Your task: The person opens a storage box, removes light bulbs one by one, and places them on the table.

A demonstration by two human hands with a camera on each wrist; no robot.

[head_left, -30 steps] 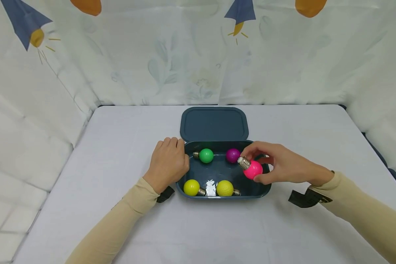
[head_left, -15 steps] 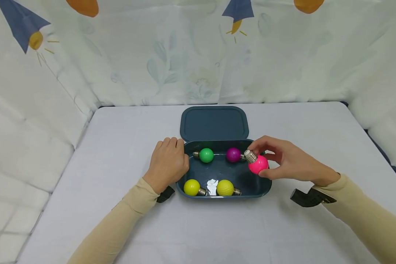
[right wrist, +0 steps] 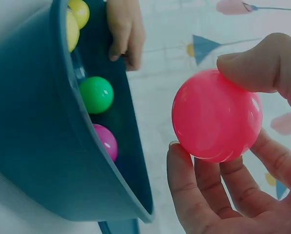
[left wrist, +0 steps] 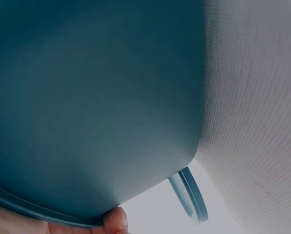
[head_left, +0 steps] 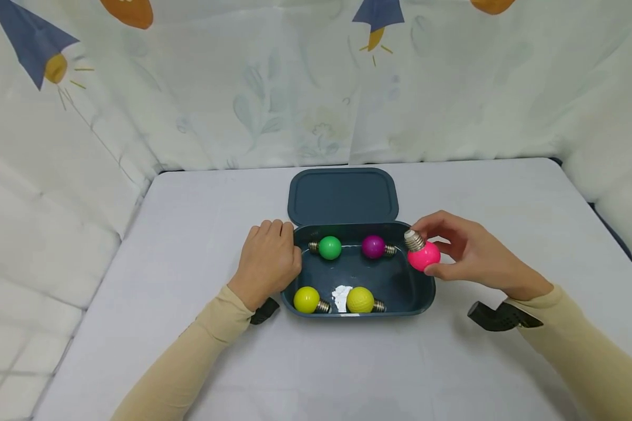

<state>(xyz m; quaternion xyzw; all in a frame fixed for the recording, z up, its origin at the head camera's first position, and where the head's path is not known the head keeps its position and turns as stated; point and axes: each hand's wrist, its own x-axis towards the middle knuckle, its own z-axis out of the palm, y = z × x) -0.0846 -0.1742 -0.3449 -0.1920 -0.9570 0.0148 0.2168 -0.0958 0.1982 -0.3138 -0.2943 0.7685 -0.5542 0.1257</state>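
Note:
Between thumb and fingertips, my right hand (head_left: pixel 471 254) pinches a pink light bulb (head_left: pixel 423 256) above the right end of a dark blue box (head_left: pixel 358 272). The bulb is tilted, its metal screw base pointing up and left. In the right wrist view the pink bulb (right wrist: pixel 216 117) hides its own base. My left hand (head_left: pixel 268 257) grips the box's left rim, and its fingers (left wrist: pixel 115 220) curl over that edge in the left wrist view. Inside the box lie a green bulb (head_left: pixel 329 248), a purple bulb (head_left: pixel 374 247), a smooth yellow bulb (head_left: pixel 306 299) and a dimpled yellow bulb (head_left: pixel 360 300).
A dark blue lid (head_left: pixel 342 196) lies flat on the table just behind the box. The white-covered table (head_left: pixel 216 204) stretches to both sides. A patterned curtain (head_left: pixel 305 88) hangs at the back, with pale fabric along the left and right sides.
My right hand has carried the pink bulb right and slightly away from me, uncovering the purple bulb's base. The left hand has stayed on the box rim.

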